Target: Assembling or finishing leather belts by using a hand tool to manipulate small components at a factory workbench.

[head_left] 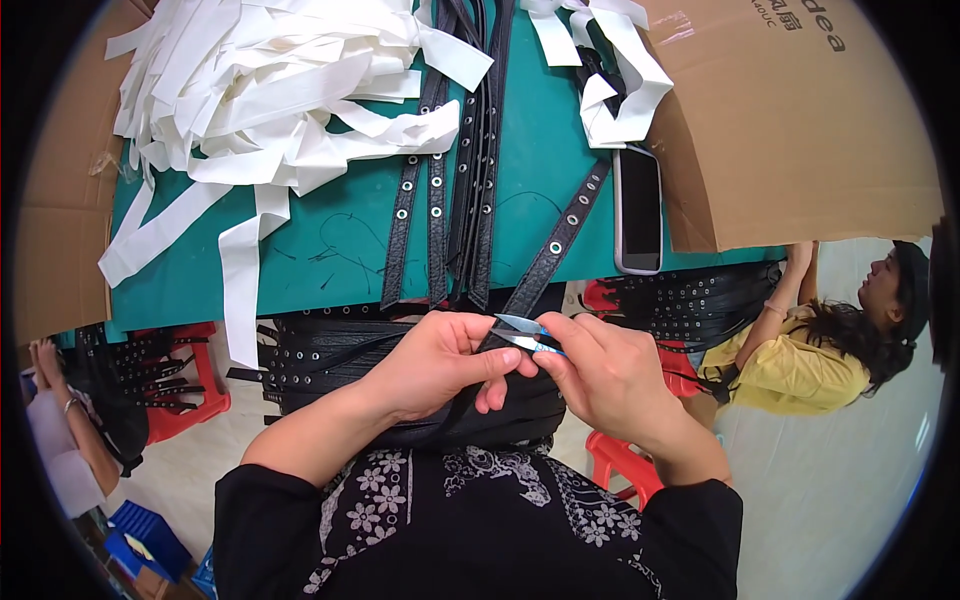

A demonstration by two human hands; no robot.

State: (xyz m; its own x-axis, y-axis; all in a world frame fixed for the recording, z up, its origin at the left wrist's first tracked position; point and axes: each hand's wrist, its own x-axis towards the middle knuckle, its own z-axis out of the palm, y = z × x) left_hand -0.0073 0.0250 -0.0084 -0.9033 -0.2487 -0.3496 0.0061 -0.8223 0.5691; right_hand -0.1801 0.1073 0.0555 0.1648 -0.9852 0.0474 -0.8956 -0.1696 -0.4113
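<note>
My left hand (445, 362) is closed on a black leather-look strap (543, 264) with a row of metal eyelets. The strap runs from the green tabletop down past the table's front edge to my fingers. Small thread snips (522, 338) with blue-marked handles are gripped in my right hand (612, 375), their pointed blades right at the strap beside my left fingertips. My fingers hide part of the strap and of the snips. A thick stack of similar black straps (345, 345) lies across my lap, below both hands.
Black eyelet straps (462, 200) hang together over the green table (330, 235). A heap of white strips (270, 90) fills the far left. A phone (637, 210) lies near a cardboard box (800, 130). People sit on both sides, near red stools (620, 465).
</note>
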